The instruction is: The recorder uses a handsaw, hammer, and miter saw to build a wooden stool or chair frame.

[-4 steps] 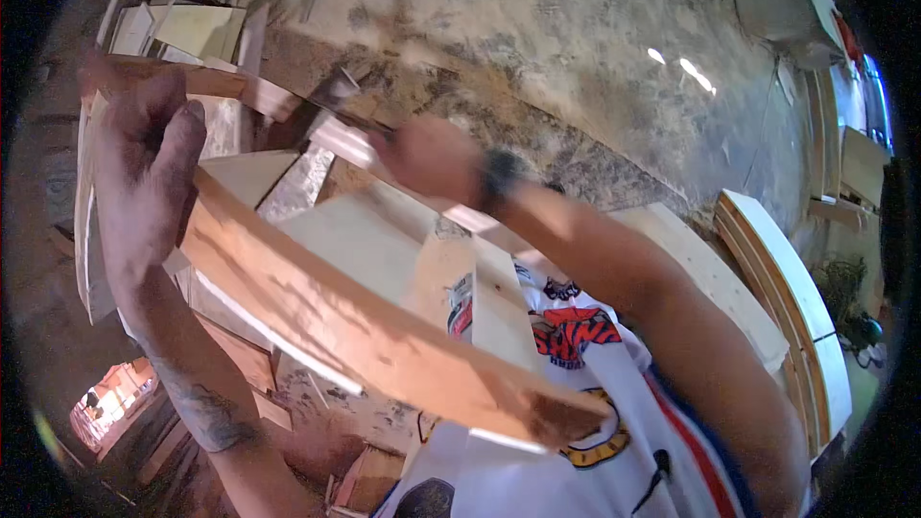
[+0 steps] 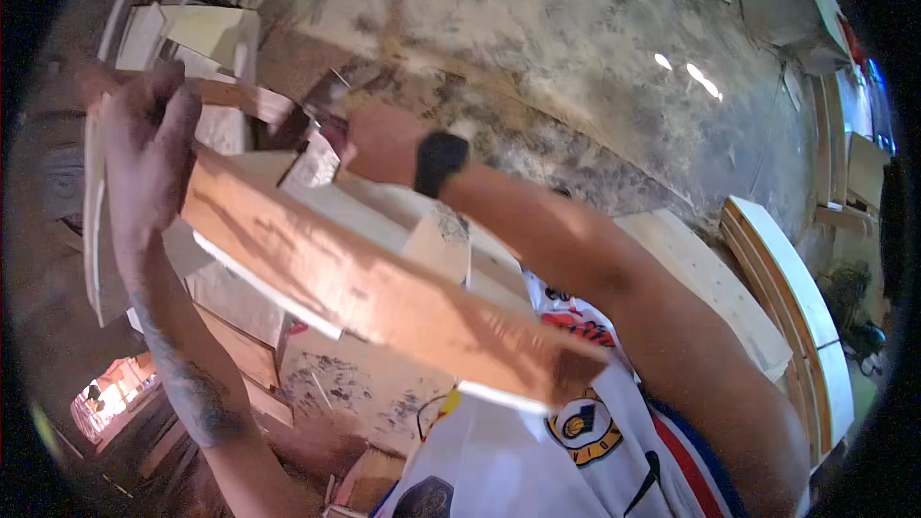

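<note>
Your left hand [image 2: 144,158] clamps the plank's [image 2: 384,293] far end, steadying it (raised, tilted); your right hand's [image 2: 379,139] grip is unclear.

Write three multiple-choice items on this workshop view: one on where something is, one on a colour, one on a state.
1. Where is the left hand?
A. At the far end of the long wooden board
B. Flat on the floor
C. On the white shirt

2. What colour is the watch on the right wrist?
A. Red
B. Black
C. Yellow

3. How is the board held?
A. Lying flat on the floor
B. Standing upright against a wall
C. Raised in the air, slanting from the left hand down toward the shirt

Answers:
1. A, the fingers wrap the board's upper left end.
2. B, the band and face show dark black.
3. C, the board crosses the view above the sawdust-strewn floor, with its near end over the shirt.
</note>
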